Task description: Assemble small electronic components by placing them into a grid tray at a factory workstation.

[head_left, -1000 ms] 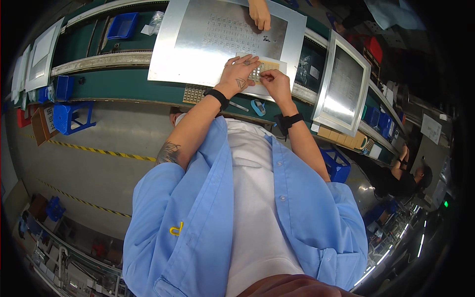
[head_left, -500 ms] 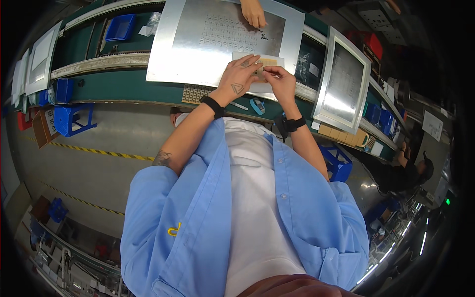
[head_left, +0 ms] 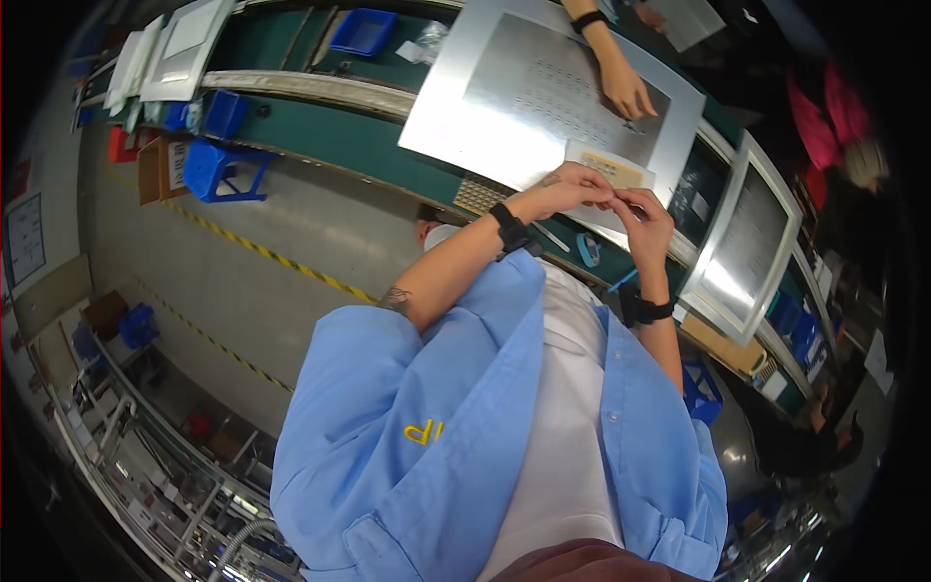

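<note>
My left hand [head_left: 579, 187] and my right hand [head_left: 648, 219] meet at their fingertips, both pinched closed. Whatever is between the fingers is too small to make out. Just beyond them a white plate with a tan panel [head_left: 626, 173] rests on the near part of a large silver-framed metal sheet [head_left: 448, 118]. Rows of small marks cover the grey middle of that sheet. Across from me, another person's hand [head_left: 626, 85] reaches down to small dark pieces on the sheet.
A gridded tan tray [head_left: 477, 195] and a blue tape-like roll [head_left: 588, 250] lie on the green bench's near edge. To the right leans a second framed sheet [head_left: 745, 242]. Blue bins [head_left: 364, 32] and a blue stool [head_left: 221, 173] are at the left.
My view has swung, shifting the bench rightward in it. My left hand has left the tan panel, and its fingertips now meet my right hand's. The other person's hand remains over the sheet.
</note>
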The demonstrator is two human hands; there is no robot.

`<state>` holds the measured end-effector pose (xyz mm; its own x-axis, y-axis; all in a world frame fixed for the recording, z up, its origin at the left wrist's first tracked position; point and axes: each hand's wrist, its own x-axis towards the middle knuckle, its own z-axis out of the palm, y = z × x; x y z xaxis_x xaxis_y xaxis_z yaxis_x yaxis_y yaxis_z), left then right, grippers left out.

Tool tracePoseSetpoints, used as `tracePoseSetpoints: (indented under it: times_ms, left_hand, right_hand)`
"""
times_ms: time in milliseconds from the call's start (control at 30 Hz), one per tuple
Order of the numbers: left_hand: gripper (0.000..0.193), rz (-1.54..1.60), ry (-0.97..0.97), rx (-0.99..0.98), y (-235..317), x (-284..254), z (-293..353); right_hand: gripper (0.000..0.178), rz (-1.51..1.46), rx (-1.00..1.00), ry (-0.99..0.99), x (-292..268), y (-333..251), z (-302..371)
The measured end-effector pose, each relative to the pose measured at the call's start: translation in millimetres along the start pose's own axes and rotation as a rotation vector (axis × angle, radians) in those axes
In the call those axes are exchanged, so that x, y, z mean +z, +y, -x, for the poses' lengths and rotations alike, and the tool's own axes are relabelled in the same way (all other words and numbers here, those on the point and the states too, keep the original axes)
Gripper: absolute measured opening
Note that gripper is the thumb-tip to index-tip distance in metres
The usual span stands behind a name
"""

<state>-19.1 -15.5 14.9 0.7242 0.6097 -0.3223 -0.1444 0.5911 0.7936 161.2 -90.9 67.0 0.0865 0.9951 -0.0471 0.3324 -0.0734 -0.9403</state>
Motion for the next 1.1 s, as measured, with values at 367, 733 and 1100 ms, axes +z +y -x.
tracePoseSetpoints:
  times_ms: [367,733,1100]
  left_hand:
    - [0.024,-0.321,0.13,0.136,-11,10,-9]
    - [0.076,-1.484,0.21,0.304,-13,-5,-5]
    - [0.075,-1.433,0.233,0.287,-14,-5,-9]
  right_hand:
    - [0.014,0.098,0.012,0.095,-9,46,-1]
    - [0.012,0.395,-0.049,0.032,-4,69,-30]
    - [0.009,0.504,-0.143,-0.031,-7,72,-39]
